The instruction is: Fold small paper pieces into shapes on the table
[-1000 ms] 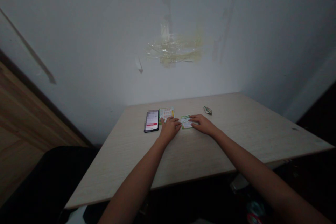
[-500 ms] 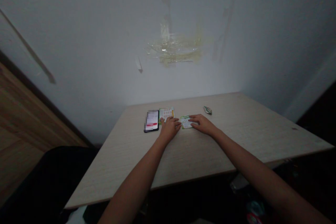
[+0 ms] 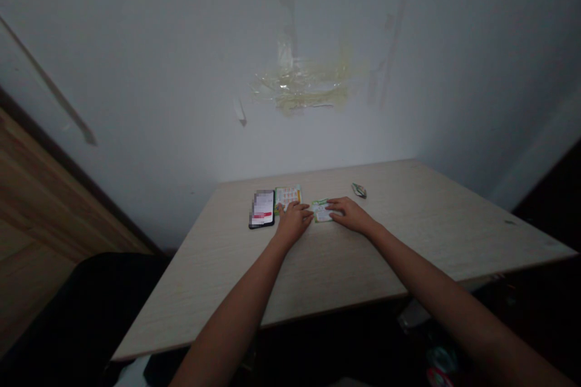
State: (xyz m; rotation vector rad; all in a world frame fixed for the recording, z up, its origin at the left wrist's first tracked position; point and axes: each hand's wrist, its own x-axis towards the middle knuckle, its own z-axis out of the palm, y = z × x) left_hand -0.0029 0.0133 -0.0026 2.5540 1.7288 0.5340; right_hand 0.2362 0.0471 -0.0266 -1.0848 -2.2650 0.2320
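A small green-and-white printed paper (image 3: 321,211) lies flat on the table between my hands. My right hand (image 3: 348,214) rests on its right edge, fingers stretched out and apart. My left hand (image 3: 293,221) lies with spread fingers, its fingertips reaching the paper's left edge. Under and behind the left hand's fingers is a second printed sheet (image 3: 288,195) with rows of small coloured pictures, partly covered by that hand. Left of it lies a dark-framed phone (image 3: 262,210) with a lit screen, part of which is blurred out.
A small crumpled green packet (image 3: 359,190) lies beyond my right hand. The pale wooden table (image 3: 218,266) meets a grey wall (image 3: 181,72) that carries peeling clear tape (image 3: 313,87). A dark chair-like shape (image 3: 95,296) stands at the left, near wooden panelling (image 3: 40,217).
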